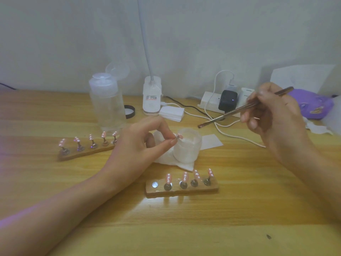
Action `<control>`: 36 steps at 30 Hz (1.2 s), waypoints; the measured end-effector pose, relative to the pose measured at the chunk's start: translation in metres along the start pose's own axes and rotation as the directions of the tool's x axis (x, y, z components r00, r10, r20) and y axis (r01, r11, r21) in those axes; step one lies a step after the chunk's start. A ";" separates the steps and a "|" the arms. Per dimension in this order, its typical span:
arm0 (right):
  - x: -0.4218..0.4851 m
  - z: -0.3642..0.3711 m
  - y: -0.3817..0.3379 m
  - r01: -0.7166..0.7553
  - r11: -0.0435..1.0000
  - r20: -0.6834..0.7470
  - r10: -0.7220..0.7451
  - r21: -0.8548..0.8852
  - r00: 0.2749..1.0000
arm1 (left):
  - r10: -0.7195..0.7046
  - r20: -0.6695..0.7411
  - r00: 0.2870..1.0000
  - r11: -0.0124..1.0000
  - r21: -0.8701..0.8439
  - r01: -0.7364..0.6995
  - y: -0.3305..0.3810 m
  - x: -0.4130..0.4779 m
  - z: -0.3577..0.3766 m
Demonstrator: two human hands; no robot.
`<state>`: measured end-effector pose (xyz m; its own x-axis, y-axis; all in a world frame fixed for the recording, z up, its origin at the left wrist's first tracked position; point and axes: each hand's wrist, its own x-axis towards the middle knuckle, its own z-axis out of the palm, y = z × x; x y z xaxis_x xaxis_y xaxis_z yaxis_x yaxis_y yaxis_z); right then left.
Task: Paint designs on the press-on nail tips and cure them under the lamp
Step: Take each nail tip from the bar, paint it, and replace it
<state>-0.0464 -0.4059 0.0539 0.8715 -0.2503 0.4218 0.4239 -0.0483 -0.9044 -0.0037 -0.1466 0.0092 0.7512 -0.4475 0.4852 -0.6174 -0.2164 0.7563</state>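
Pink, apparently white-dotted nail tips (185,176), upright

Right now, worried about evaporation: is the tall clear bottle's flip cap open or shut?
Open. The flip cap stands swung up and back behind the clear bottle, off its top.

The wooden table (239,218) bears a near stand (184,192) and a far stand (86,153). Bottle (108,104), lamp base (151,97) and power strip (208,102) sit behind.

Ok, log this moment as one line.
left hand: pinches nail tip | right hand: holds brush, apart from tip | near holder: four tips, one slot empty
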 end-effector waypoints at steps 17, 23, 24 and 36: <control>-0.011 0.000 0.021 -0.049 0.978 -0.148 0.081 0.203 0.986 | -0.217 -0.140 0.966 0.965 -0.181 0.190 0.003 0.006 -0.006; -0.016 0.009 0.025 -0.191 0.933 -0.105 0.232 0.304 0.967 | -0.207 -0.217 0.954 0.948 -0.286 0.140 0.019 0.011 -0.036; -0.017 0.010 0.027 -0.191 0.934 -0.094 0.229 0.302 0.969 | -0.181 -0.168 0.969 0.953 -0.273 0.130 0.021 0.006 -0.039; -0.015 0.010 0.032 -0.212 0.930 -0.047 0.236 0.300 0.971 | -0.102 0.253 0.962 0.990 -0.073 0.124 0.008 -0.040 -0.036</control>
<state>-0.0435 -0.3937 0.0196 0.9343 -0.2998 0.1931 0.2840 0.2982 -0.9113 -0.0302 -0.0997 0.0116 0.7267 -0.6279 0.2786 -0.5004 -0.2061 0.8409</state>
